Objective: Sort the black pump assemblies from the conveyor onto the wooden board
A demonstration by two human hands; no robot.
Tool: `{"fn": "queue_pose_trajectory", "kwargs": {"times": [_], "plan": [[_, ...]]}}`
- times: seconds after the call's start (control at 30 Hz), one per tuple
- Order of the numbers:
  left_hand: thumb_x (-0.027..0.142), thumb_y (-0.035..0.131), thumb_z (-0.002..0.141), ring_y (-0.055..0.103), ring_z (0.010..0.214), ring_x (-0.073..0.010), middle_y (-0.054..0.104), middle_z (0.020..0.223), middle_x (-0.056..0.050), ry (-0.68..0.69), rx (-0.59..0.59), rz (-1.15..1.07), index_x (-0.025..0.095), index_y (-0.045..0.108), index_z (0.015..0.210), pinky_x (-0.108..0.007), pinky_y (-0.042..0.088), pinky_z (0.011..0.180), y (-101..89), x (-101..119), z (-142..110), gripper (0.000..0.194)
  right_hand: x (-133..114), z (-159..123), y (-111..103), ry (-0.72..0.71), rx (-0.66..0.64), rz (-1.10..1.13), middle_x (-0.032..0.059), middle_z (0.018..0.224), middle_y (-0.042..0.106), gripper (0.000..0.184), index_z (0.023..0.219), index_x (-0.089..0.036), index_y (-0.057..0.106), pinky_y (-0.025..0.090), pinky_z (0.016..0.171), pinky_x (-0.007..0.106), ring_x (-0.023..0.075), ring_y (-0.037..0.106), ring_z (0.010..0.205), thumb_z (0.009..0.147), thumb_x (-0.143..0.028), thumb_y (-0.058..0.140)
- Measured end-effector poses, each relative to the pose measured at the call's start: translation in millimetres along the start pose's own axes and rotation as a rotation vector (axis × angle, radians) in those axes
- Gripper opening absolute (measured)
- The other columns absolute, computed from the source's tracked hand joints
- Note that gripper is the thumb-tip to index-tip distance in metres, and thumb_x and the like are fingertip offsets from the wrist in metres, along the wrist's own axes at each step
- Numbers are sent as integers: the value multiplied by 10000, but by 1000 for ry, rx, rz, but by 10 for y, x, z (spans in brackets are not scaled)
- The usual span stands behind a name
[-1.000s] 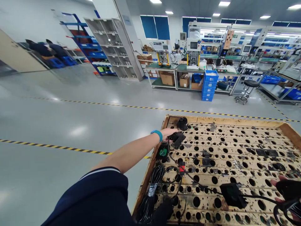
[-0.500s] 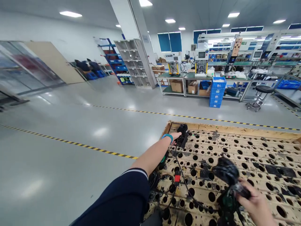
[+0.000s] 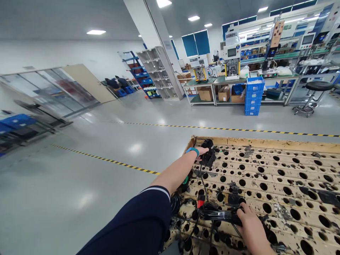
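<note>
Stretched far forward, my left hand (image 3: pixel 203 152) grips a black ribbed device (image 3: pixel 209 153) near the far left corner of a perforated wooden board (image 3: pixel 271 184). A teal band circles that wrist. A black cord (image 3: pixel 204 182) runs from the device toward me. My right hand (image 3: pixel 249 223) is closed around the right end of a bundle of black cable (image 3: pixel 217 214) lying low over the board. Beside the bundle's left end is a red connector (image 3: pixel 201 202). More coiled black cable (image 3: pixel 175 203) and a green round part (image 3: pixel 185 180) sit by my left forearm.
A raised wooden rim (image 3: pixel 265 142) borders the board's far side. Beyond the striped floor tape stand a stack of blue crates (image 3: pixel 253 97), benches with machines (image 3: pixel 232 62) and a round stool (image 3: pixel 317 86). Several people sit far back left.
My right hand has moved left and away from me, laying the cable bundle lower, across to the red connector. My left hand stays on the black device. The view has turned and tilted slightly.
</note>
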State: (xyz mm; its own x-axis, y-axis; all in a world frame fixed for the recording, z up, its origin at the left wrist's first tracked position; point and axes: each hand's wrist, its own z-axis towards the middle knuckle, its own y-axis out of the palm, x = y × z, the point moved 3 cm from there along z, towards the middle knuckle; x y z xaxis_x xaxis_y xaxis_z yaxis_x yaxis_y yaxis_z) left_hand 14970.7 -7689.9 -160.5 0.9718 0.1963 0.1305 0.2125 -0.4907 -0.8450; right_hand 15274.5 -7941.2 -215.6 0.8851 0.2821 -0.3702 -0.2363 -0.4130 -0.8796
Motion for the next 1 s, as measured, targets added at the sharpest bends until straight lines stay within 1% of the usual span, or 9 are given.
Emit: {"fn": "queue_pose_trajectory", "kwargs": {"times": [0.1,0.17,0.3,0.4,0.47,0.53,0.63,0.8,1.0], "plan": [[649,219,988,701,703,-257,728,766,-150,-65,-26,7,177,719,946,-404,554,671,20,-71,74,689,-33,112,135,38,-57,-107,189,1428,572,467,1194,-164,710,491,1062,449,369,569,1282,751,-37,638],[715,159,956,703,686,-282,714,711,-162,-72,-25,27,173,732,877,-427,563,669,27,-56,115,793,-19,164,221,46,-82,-134,188,1436,566,485,1220,-162,702,507,1032,463,379,566,1277,758,-36,628],[763,259,919,713,817,-352,722,809,-228,-8,76,120,121,750,861,-471,576,745,-80,43,156,810,50,202,360,61,-129,-132,171,1478,536,501,1263,-168,679,493,1047,481,388,521,1325,773,-70,632],[529,443,963,640,1126,-403,683,1143,-278,100,242,197,78,700,1142,-515,517,957,-280,109,179,549,98,216,466,70,-130,-140,166,1483,533,495,1254,-167,679,477,1066,488,389,508,1337,767,-87,643],[296,553,926,530,1307,-377,591,1358,-242,236,297,265,144,619,1313,-505,419,1094,-386,150,222,420,125,239,547,88,-119,-156,156,1475,543,491,1221,-176,691,483,1060,480,380,516,1330,741,-78,656],[143,602,859,508,1328,-340,543,1434,-188,401,257,376,223,590,1357,-475,383,1121,-413,183,291,505,150,272,624,111,-119,-168,142,1468,552,512,1204,-192,697,497,1043,468,373,524,1323,708,-67,673],[94,636,807,608,1154,-308,593,1350,-162,521,154,497,221,632,1297,-424,451,1021,-375,183,422,507,182,315,701,130,-133,-168,135,1459,564,524,1204,-205,701,510,1025,460,367,541,1305,695,-77,692],[180,834,630,663,1025,-297,672,1199,-124,462,70,502,217,664,1196,-379,521,905,-450,98,551,593,194,301,698,133,-117,-143,122,1449,575,520,1186,-221,702,506,1020,436,350,547,1302,687,-74,691],[269,821,667,654,1119,-319,691,1219,-124,409,74,434,215,651,1232,-377,524,936,-659,44,469,592,171,260,627,125,-100,-164,111,1449,581,513,1154,-214,707,498,1003,412,334,567,1276,673,-47,654]]}}
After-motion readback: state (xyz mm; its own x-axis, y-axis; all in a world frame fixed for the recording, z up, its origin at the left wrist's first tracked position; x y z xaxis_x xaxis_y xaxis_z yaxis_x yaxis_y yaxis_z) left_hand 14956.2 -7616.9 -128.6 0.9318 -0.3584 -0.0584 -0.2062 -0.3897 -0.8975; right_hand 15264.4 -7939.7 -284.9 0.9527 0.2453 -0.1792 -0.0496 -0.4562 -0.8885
